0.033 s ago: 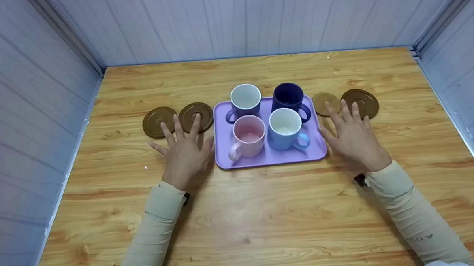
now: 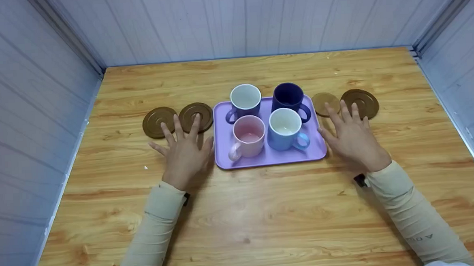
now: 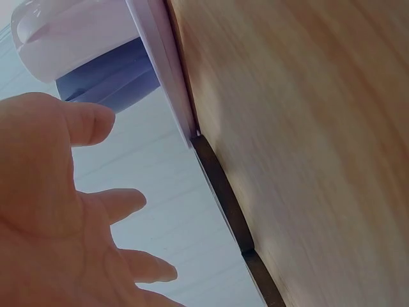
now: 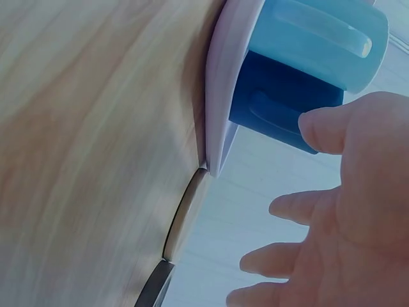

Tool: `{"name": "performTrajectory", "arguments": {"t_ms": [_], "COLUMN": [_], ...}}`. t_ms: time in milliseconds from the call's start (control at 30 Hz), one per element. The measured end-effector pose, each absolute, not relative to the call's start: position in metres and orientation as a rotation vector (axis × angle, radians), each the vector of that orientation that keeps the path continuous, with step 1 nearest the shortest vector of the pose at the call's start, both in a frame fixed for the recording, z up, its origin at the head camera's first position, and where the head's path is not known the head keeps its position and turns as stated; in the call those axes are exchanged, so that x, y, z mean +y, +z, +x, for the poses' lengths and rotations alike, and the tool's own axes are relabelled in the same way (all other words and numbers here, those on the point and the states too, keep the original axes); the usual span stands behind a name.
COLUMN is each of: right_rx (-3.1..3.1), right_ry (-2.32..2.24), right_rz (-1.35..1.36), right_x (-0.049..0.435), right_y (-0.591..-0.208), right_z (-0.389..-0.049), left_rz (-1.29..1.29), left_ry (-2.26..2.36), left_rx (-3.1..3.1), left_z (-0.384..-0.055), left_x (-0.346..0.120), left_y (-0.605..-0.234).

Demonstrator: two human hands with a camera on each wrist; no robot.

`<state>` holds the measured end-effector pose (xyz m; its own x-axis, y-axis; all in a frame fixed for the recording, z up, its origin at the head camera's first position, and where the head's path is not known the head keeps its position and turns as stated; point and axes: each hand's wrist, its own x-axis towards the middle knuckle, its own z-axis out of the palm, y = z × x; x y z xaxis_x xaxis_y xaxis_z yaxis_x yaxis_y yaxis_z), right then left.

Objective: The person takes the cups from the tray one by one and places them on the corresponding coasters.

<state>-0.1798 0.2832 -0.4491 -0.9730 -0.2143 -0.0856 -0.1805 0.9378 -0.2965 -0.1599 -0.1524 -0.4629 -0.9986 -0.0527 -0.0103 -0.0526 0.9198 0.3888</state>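
Observation:
A purple tray (image 2: 242, 163) holds a pink mug (image 2: 249, 142), a light blue mug (image 2: 282, 136), a dark navy mug (image 2: 287, 96) and a grey mug with a white inside (image 2: 246, 102). My left hand (image 2: 185, 156) is spread just left of the tray, its fingers stretched toward two brown coasters there. To the tray's right my right hand (image 2: 355, 141) is spread too, fingertips overlapping a light tan coaster (image 2: 324, 103) in the head view. Both wrist views show the palms raised off the table with nothing in them. The right thumb (image 3: 89, 125) is out of the left wrist view.
Side by side on the left lie two brown coasters, the outer one (image 2: 155, 127) and the inner one (image 2: 204, 122). Another brown coaster (image 2: 367, 104) lies at the far right. Pale panel walls (image 2: 231, 24) stand behind and on both sides of the wooden table (image 2: 249, 221).

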Motion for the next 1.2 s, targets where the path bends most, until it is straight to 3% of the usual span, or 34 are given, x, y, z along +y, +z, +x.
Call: {"name": "performTrajectory", "arguments": {"t_ms": [1200], "right_rx": [2.909], "right_ry": [-0.446], "right_rz": [-0.568], "right_x": [0.262], "right_y": [-0.461], "right_z": [-0.172], "left_rz": [0.056], "left_ry": [-0.692], "left_rx": [-2.976], "left_z": [-0.172], "left_x": [-0.155], "left_y": [-0.454]}}
